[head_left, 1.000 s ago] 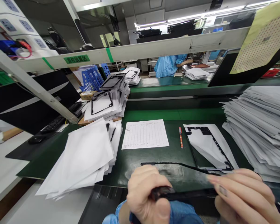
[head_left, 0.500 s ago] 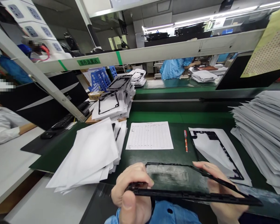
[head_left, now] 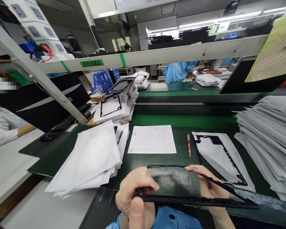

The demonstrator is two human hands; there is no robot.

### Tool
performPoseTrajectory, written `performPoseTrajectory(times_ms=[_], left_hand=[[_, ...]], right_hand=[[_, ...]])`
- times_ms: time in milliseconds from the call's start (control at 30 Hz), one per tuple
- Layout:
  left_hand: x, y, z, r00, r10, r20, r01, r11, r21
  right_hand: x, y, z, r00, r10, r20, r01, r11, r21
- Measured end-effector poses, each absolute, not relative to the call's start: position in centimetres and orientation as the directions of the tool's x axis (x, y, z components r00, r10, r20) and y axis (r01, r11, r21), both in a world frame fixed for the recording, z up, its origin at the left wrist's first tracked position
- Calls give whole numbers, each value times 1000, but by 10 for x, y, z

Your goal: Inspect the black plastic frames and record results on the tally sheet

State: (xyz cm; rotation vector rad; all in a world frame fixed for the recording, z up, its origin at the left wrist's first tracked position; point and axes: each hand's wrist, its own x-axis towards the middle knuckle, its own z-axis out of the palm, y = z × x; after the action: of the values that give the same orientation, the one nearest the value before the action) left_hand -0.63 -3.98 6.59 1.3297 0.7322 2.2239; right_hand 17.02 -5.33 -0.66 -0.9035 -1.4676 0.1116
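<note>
A thin black rectangular frame point(head_left: 200, 200) is held above the bench's near edge, tilted so that the green mat shows through its opening. My left hand point(head_left: 138, 190) is closed around the frame's left end, the thumb towards me. At the far right part of the frame, my right hand point(head_left: 208, 183) grips its side with the fingers and crosses behind the near edge. Just beyond the right hand lies a second black frame point(head_left: 231, 160) on a white sheet point(head_left: 212, 156).
A printed form point(head_left: 152, 139) and a red pen point(head_left: 189, 145) lie on the green mat point(head_left: 181, 121). White sheets point(head_left: 92, 152) are piled at left, with a taller paper stack point(head_left: 274, 140) at right. Behind, a shelf rail point(head_left: 152, 54) crosses; a co-worker in blue point(head_left: 176, 71) sits beyond.
My right hand has moved left along the frame, and the frame's right end has shifted slightly left. My left hand keeps its hold and has moved slightly right.
</note>
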Motion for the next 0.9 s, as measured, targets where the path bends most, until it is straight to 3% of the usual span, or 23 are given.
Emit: performPoseTrajectory(times_ms=[333, 467, 600, 667, 733, 900], left_hand=[[-7, -44, 58, -365, 663, 654, -94, -725, 682], [-10, -40, 44, -298, 672, 678, 161, -665, 729], [-11, -35, 42, -137, 565, 814, 480, -680, 554], [-12, -35, 48, 19, 520, 854, 444, -770, 459], [-12, -37, 56, 129, 501, 856, 300, -842, 448], [-18, -48, 63, 182, 602, 777, 61, -796, 602]], right_hand=[[180, -52, -19, 142, 474, 869, 570, 679, -463], [186, -54, -3, 78, 430, 899, 651, 661, -373], [193, -56, 14, -101, 356, 929, 751, 639, -163], [197, -57, 22, -193, 358, 914, 765, 638, -89], [201, -59, 31, -251, 371, 894, 768, 638, -50], [211, -63, 47, -303, 362, 882, 795, 606, 25]])
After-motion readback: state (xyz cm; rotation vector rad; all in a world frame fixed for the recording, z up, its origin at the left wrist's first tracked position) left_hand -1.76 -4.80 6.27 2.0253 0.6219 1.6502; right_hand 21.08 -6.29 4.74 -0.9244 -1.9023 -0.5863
